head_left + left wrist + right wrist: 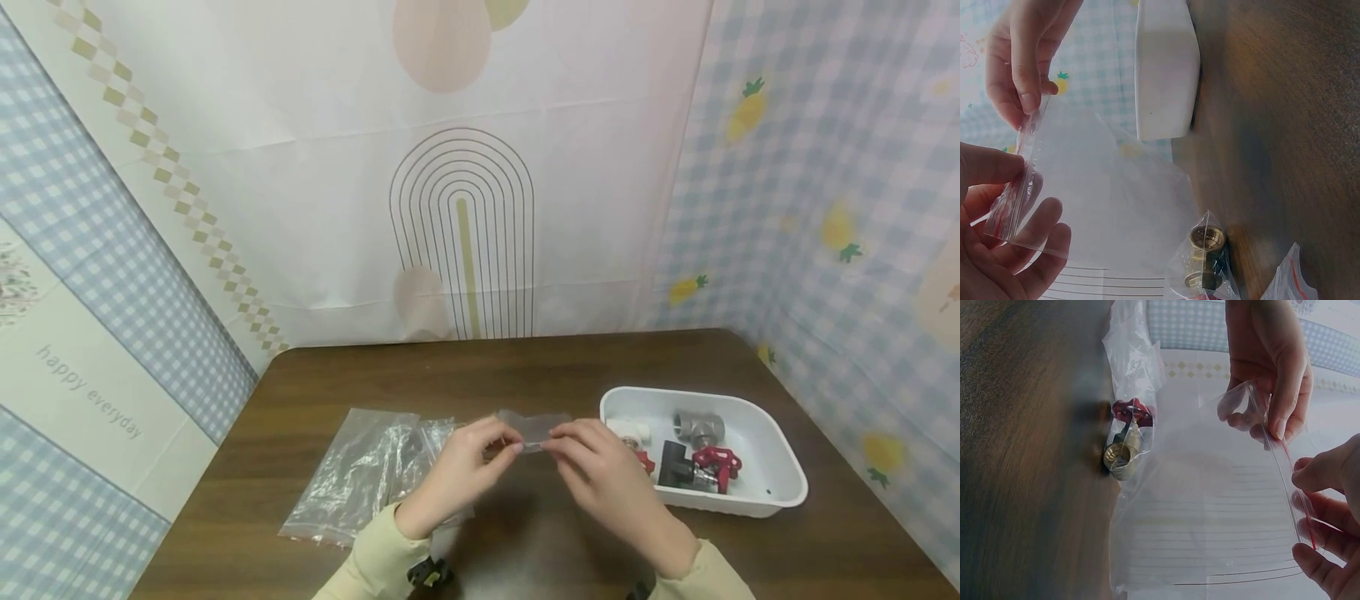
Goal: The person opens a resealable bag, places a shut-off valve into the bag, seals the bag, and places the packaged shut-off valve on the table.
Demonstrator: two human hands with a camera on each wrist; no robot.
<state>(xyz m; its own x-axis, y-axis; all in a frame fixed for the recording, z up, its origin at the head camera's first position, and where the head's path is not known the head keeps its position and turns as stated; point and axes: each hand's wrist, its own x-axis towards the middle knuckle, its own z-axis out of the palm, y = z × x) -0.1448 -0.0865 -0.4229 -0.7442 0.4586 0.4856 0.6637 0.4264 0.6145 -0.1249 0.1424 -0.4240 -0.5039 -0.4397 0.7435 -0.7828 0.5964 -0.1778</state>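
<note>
Between both hands is a clear zip bag (1104,169) with a red line along its seal; it hangs down flat and see-through. My left hand (467,465) pinches one end of the seal strip between thumb and fingers. At the strip's other end, my right hand (611,473) pinches it the same way, close beside the left fingers. Beyond the held bag, a brass valve (1121,456) with a red handwheel (1133,412) lies on the table inside another clear bag (1132,362). In the head view the left hand and forearm hide that valve.
Flat clear zip bags (352,475) lie on the brown wooden table (525,367) left of the hands. A white plastic tub (772,467) stands at the right, holding a grey metal tee (699,427), a black fitting (675,463) and red-handled valves (718,463). Patterned cloth hangs behind.
</note>
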